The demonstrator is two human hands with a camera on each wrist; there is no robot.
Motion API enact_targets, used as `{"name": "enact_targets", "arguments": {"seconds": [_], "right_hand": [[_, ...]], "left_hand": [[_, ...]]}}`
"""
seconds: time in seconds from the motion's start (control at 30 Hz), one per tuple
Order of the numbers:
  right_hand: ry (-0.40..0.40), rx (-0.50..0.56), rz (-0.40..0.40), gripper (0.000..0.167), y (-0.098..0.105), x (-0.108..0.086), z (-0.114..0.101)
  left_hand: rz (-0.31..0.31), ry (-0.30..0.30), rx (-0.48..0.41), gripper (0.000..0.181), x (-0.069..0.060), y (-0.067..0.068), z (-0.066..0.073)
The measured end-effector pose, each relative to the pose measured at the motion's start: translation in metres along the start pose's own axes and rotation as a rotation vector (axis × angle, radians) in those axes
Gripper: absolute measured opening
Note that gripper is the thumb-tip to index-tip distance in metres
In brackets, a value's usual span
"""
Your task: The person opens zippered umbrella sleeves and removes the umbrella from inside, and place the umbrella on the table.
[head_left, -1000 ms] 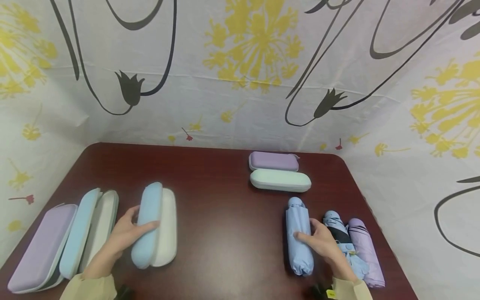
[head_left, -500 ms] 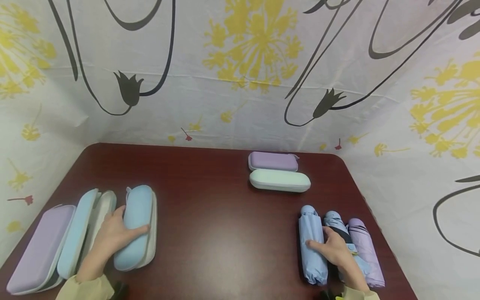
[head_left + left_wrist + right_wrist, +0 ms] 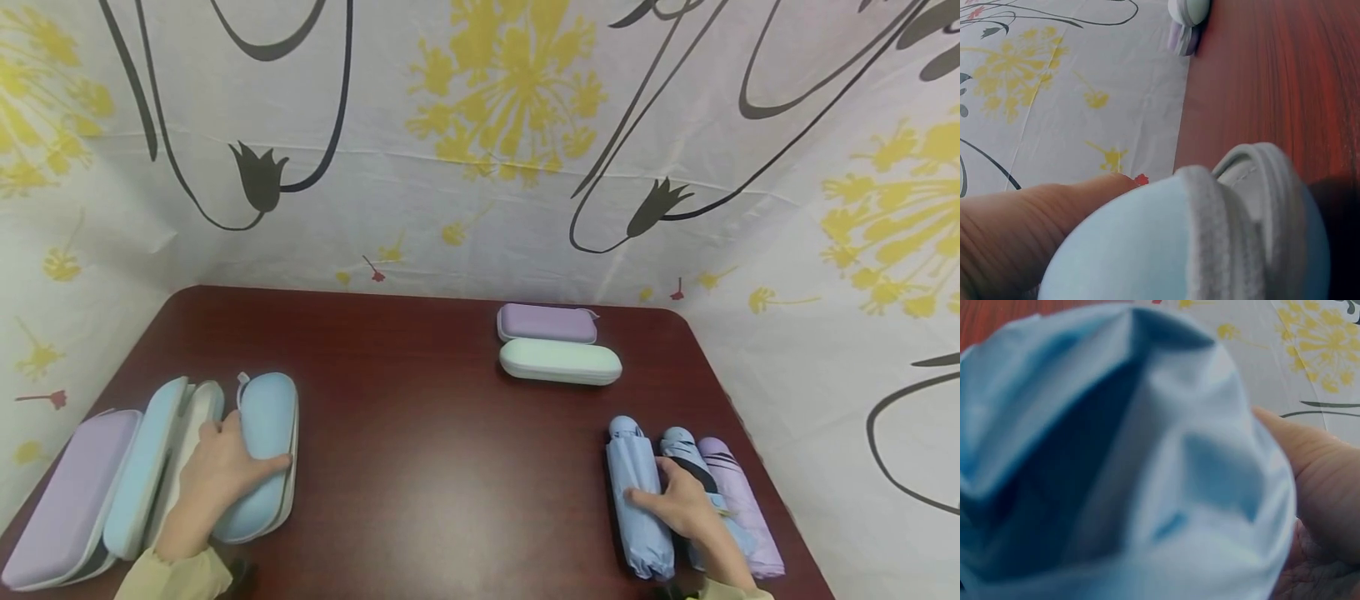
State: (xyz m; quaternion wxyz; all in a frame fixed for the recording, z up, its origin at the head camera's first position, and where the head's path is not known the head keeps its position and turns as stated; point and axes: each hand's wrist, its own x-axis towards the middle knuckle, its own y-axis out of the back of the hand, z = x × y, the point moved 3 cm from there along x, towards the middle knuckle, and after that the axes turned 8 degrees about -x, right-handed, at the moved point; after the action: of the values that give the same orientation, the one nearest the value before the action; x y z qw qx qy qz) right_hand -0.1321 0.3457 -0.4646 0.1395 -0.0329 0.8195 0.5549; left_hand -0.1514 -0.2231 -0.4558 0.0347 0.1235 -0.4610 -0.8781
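In the head view my left hand (image 3: pixel 217 475) grips a light blue case (image 3: pixel 268 433), thumb across its top and fingers down its left side. That case (image 3: pixel 1129 244) fills the lower left wrist view, its zip edge parted. Left of the hand stand a pale case (image 3: pixel 202 408), another blue case (image 3: pixel 146 467) and a purple case (image 3: pixel 75 500), side by side. My right hand (image 3: pixel 686 504) holds a folded blue umbrella (image 3: pixel 637 500), thumb on top; its gathered end (image 3: pixel 1210 475) fills the right wrist view. A second blue umbrella (image 3: pixel 678 442) and a purple umbrella (image 3: pixel 738 500) lie just right.
At the back right of the dark red table (image 3: pixel 390 350) lie a small purple case (image 3: pixel 547 322) and, in front of it, a mint case (image 3: pixel 561 361). A patterned cloth (image 3: pixel 450 233) hangs behind the table and at its sides.
My left hand has moved left with the blue case, up to the row of cases, which shifted slightly left. My right hand has moved right and nearer with its umbrella, beside the other umbrellas.
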Motion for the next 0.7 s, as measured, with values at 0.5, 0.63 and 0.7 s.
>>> {"name": "enact_targets", "arguments": {"seconds": [0.5,0.63,0.7], "right_hand": [[0.009,-0.057,0.022,0.077,0.0029,-0.0006,0.0017],[0.013,-0.100,0.016,0.078,0.0038,0.0009,-0.0024],[0.013,-0.124,0.004,0.079,0.0043,0.0010,-0.0048]], "left_hand": [[0.008,0.006,0.025,0.103,0.0000,0.0025,-0.0025],[0.025,0.006,0.017,0.104,-0.0027,0.0018,-0.0025],[0.029,0.006,0.007,0.105,-0.0039,0.0022,-0.0028]]}}
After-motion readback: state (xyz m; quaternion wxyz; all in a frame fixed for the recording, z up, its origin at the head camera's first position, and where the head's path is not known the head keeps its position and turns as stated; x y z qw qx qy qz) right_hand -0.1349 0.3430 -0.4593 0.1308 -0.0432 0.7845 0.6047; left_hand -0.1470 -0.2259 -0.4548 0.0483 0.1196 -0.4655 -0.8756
